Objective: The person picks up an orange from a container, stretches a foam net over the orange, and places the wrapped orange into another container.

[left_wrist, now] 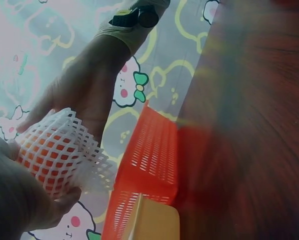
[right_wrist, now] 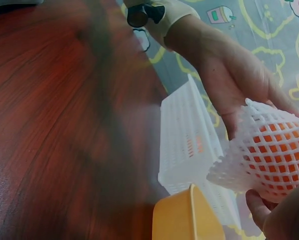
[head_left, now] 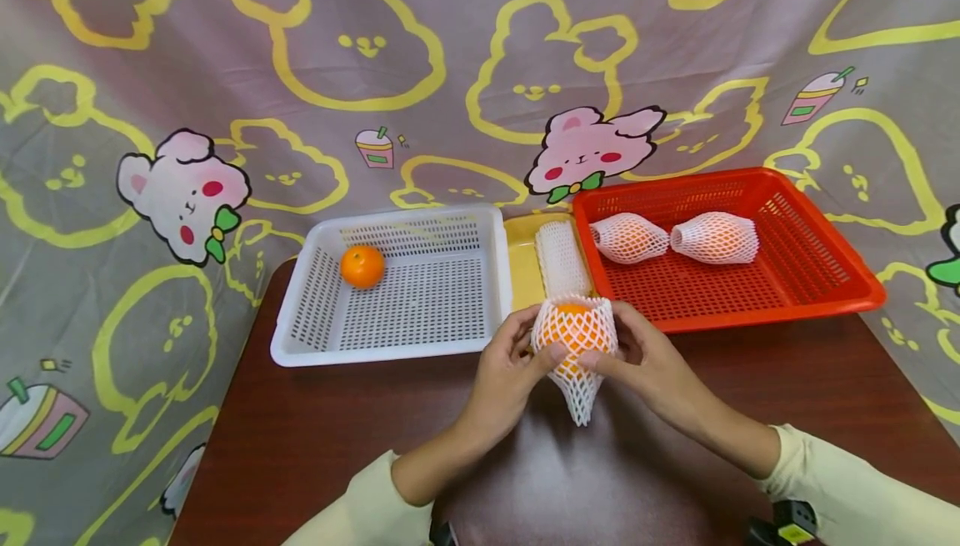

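Observation:
An orange (head_left: 576,331) sits inside a white foam net sleeve (head_left: 580,400), held above the table. In the head view, my left hand (head_left: 510,367) grips it from the left and my right hand (head_left: 656,367) from the right. Both thumbs lie on the near side of the netting. Its narrow end points down toward me, and orange peel shows through the mesh. From the left wrist view, the netted fruit (left_wrist: 52,155) lies between both hands; the right wrist view shows the same foam mesh (right_wrist: 269,150). Some fingers are hidden behind the fruit.
At the back left, a white basket (head_left: 390,358) contains one bare orange (head_left: 363,267). A red basket (head_left: 750,318) at the right has two netted oranges, left (head_left: 630,238) and right (head_left: 716,237). Between them, a yellow tray (head_left: 525,267) holds white foam nets (head_left: 561,258).

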A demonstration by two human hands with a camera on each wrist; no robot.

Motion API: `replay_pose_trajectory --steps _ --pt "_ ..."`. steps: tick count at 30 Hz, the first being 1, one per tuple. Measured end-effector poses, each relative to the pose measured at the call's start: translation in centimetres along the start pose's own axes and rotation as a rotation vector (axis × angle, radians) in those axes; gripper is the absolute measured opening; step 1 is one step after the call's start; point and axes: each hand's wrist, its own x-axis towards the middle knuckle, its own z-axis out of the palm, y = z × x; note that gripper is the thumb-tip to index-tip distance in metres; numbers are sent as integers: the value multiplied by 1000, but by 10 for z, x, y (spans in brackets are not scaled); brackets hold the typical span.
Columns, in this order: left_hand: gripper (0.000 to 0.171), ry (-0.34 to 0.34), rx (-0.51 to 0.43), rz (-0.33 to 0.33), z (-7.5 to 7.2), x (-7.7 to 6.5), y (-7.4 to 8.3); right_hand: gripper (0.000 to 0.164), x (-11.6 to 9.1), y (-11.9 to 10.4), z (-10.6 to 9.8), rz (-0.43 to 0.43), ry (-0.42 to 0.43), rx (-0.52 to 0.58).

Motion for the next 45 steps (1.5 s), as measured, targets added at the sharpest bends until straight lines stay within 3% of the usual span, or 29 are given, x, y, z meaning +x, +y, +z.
replay_pose_trajectory --steps 6,10,18,21,25,29,32,34,40,45 --pt "54 -4 -36 11 1 -3 -6 65 -2 4 3 28 -20 84" --pt "56 -3 -57 50 3 -2 -9 67 -2 6 1 -7 -23 99" --pt "66 -5 -102 71 11 3 -10 75 1 1 -14 -35 24 -90" --pt "63 -17 -51 85 14 9 -9 78 3 -5 -25 -24 36 -192" --pt "57 -31 195 164 16 19 -8 85 9 -15 -47 -36 87 -385" --pt "53 -41 628 251 16 33 -14 89 27 -19 -76 -149 122 -661" --pt "52 -98 931 309 16 46 -24 89 46 -15 -96 -239 90 -847" --pt "53 -146 1084 354 18 55 -31 88 59 -9 -106 -250 48 -931" --pt "48 -276 1386 530 24 77 -45 83 87 15 -124 -176 -89 -1066" --pt "41 -383 1495 582 28 85 -50 82 98 38 -131 -104 -165 -1103"
